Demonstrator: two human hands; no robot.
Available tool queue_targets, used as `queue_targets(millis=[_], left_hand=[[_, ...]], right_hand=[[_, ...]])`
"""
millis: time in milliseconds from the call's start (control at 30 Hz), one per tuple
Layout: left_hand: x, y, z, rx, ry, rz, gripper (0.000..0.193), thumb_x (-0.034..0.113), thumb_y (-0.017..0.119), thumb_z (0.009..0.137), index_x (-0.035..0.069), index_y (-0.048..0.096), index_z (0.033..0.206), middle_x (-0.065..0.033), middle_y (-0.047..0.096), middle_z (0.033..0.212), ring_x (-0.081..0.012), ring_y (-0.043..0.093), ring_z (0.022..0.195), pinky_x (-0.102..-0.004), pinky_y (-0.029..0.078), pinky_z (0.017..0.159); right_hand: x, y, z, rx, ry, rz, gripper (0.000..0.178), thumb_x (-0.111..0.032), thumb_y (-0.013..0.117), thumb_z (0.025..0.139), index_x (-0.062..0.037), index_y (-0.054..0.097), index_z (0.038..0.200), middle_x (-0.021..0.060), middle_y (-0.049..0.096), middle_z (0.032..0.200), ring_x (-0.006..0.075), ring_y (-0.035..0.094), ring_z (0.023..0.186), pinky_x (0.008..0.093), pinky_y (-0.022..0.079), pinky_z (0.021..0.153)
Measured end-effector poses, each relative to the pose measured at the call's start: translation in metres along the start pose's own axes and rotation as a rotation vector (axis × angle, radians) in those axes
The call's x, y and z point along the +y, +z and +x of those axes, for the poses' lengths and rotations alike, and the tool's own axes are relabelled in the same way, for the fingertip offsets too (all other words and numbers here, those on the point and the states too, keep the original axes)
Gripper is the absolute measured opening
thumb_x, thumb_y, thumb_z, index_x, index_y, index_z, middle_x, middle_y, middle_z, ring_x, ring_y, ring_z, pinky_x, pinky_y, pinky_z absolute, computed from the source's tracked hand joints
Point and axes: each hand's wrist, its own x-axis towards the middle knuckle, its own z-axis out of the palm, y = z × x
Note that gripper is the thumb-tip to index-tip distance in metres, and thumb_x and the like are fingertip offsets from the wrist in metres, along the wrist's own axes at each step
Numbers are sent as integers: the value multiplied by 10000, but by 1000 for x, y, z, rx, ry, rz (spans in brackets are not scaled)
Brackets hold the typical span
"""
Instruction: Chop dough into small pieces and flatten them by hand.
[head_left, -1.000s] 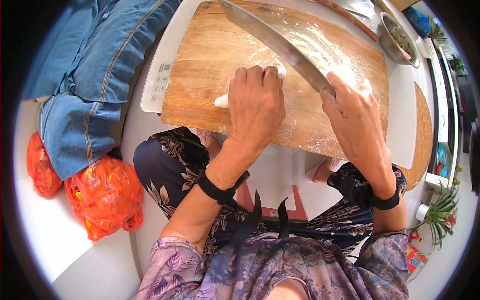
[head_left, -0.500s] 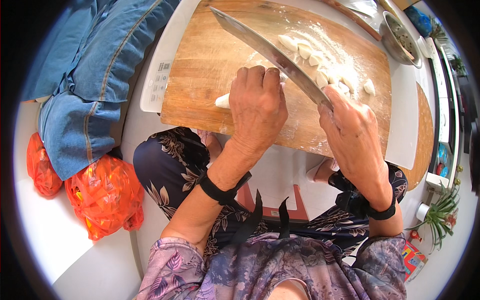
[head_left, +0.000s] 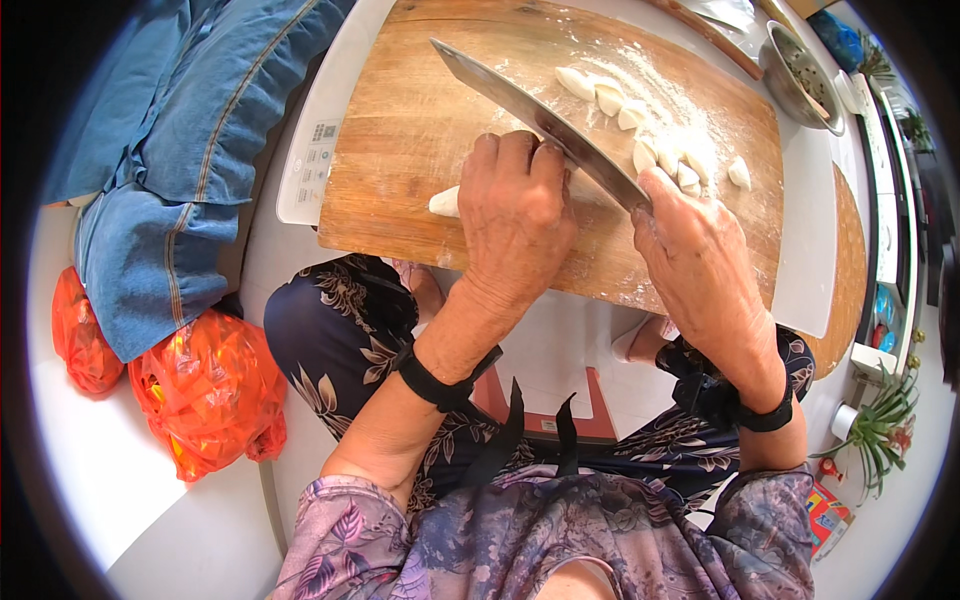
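Observation:
My left hand is closed over a roll of white dough on the wooden board. Only the roll's left end pokes out; the fingers hide the rest. In my right hand is the handle of a long kitchen knife. Its blade slants up to the far left, just beyond and beside my left fingers. Whether the edge touches the dough is hidden. Several cut dough pieces lie on the floured board to the right of the blade.
A rolling pin and a metal bowl of filling are at the far right. Orange-red plastic bags and blue denim cloth are at my left. The board overhangs my knees, and a potted plant stands lower right.
The knife has come down and nearer to me, its tip lower than before. My right hand has shifted slightly left, while my left hand has stayed on the dough.

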Motion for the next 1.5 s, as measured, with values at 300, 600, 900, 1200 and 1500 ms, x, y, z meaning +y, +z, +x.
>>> queue_targets(millis=[300,600,900,1200,1500], left_hand=[[0,-2,-2,-13,4,13,181,-21,684,697,16,658,871,-126,637,897,-333,568,797,-411,481,676],[6,-22,4,-169,-41,187,130,64,692,721,7,628,820,-163,565,820,-349,542,798,-442,443,709],[-6,-11,0,-78,11,96,87,4,586,700,-29,569,778,-184,506,810,-333,503,771,-412,441,636],[2,1,-4,64,25,105,167,33,679,746,4,614,897,-143,539,826,-324,523,755,-416,428,619],[5,-1,-11,58,29,83,221,-11,683,697,14,628,910,-103,603,823,-291,542,742,-405,427,629]], right_hand=[[7,-9,18,-98,-137,-89,257,-86,547,891,35,521,1116,270,586,935,448,542,937,477,432,787],[15,5,32,-46,-126,39,270,-127,552,893,39,523,1104,241,580,941,418,539,892,454,433,795],[16,0,13,3,35,169,143,-67,537,862,39,558,956,251,575,938,416,542,898,443,444,762],[0,-8,-4,124,26,111,230,-63,532,896,67,571,1082,255,594,838,421,584,811,452,467,724],[-14,-6,-16,94,-26,27,197,-42,555,873,22,568,1058,223,613,791,407,615,730,457,488,637]])
